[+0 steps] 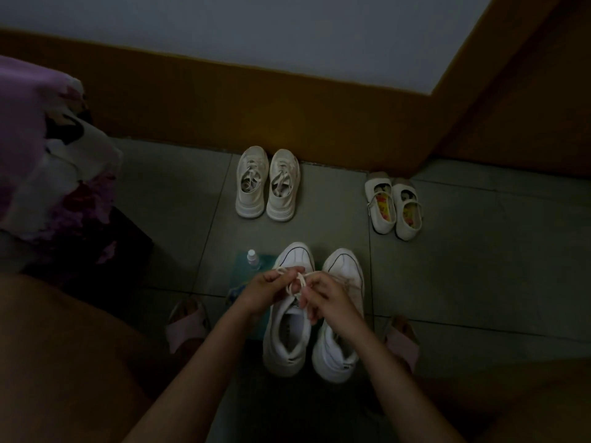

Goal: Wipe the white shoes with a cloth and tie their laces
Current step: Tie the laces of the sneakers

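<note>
A: What lies farthest left of the grip?

B: Bedding (48,148), purple and white, well apart from the hands. Closer in, a pink slipper (187,324) sits on the tiled floor (479,282), left of the grip and nearer the person.

A: And just beside it?

B: A small bottle (252,259) stands upright just left of the grip and slightly beyond it. It rests on a teal cloth (244,276) lying flat on the tiles. The light is dim, so I can't make out the cloth's edges.

A: The grip itself?

B: The left hand (265,292) pinches a loop of lace (295,282) between thumb and fingers. The right hand (326,298) pinches another stretch of the same lace, with its fingers curled. The hands are almost touching, and the lace crosses between them.

A: Where is the shoe?

B: Directly under the grip. The white shoe (289,334) stands on the floor with its toe pointing away and its heel toward the person. The lace rises from its tongue into the fingers.

A: Straight beyond?

B: A pair of sneakers (267,183) stands well apart, with toes toward the wall.

A: To the right?

B: The second shoe (339,343) is just right of the grip, close beside the first and partly hidden by the right hand. I can't tell whether its lace is tied. Farther right and beyond is a pair of strap shoes (393,206). Right of the grip and nearer the person is the second slipper (401,343).
</note>
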Motion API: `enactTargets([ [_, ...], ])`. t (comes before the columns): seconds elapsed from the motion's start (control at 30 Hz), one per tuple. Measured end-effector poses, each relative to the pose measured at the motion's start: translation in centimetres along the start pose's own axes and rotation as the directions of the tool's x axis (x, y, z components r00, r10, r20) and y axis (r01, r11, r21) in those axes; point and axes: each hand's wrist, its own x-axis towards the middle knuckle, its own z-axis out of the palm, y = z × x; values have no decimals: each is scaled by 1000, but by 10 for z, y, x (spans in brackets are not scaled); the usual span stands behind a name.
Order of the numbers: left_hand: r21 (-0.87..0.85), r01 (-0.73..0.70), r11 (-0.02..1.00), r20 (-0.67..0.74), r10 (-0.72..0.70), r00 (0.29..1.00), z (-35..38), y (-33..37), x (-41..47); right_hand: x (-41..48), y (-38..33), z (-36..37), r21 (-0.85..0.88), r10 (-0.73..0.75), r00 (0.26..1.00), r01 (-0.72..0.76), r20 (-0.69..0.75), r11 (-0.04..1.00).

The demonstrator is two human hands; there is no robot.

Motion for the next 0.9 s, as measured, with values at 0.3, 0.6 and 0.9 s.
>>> enactTargets([
  [0.3,132,-20,991,-101,34,994,0,3,0,3,2,-4,-190,-17,1000,20,17,982],
  [0.6,558,-235,796,-71,328,942,4,8,-6,16,2,1,-20,63,997,-64,-34,998],
  [0.9,847,-316,428,2,591,807,9,1,-14,22,4,2,-20,58,996,-60,-66,998],
])
